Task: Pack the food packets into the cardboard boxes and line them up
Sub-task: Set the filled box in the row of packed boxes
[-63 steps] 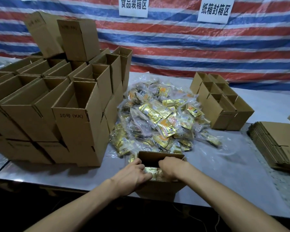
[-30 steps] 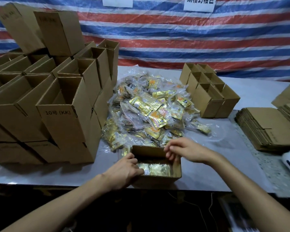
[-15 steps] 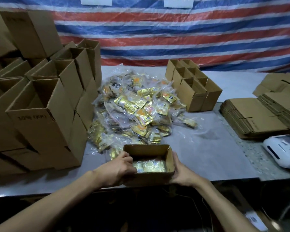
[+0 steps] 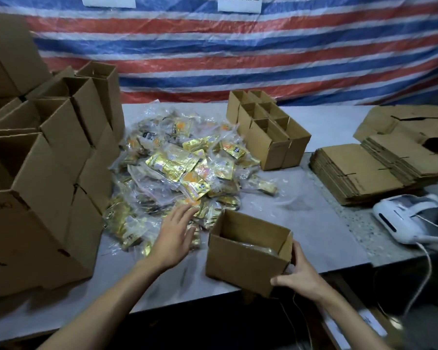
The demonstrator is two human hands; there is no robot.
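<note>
My right hand [image 4: 300, 275] grips the near corner of the open box [image 4: 240, 258] at the counter [image 4: 324, 223] edge, while my left hand [image 4: 175, 238] hovers, fingers [image 4: 187, 212] loosely spread, over the near side of the packet pile [image 4: 180, 170]. The packets look light, soft and slippery, so I'd pinch one by a sealed edge; the thin box wants holding by its walls.

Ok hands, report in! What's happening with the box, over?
Left hand open, over the food packets. Right hand grips the cardboard box, packets inside, near edge of table. Nothing blocking.
</note>
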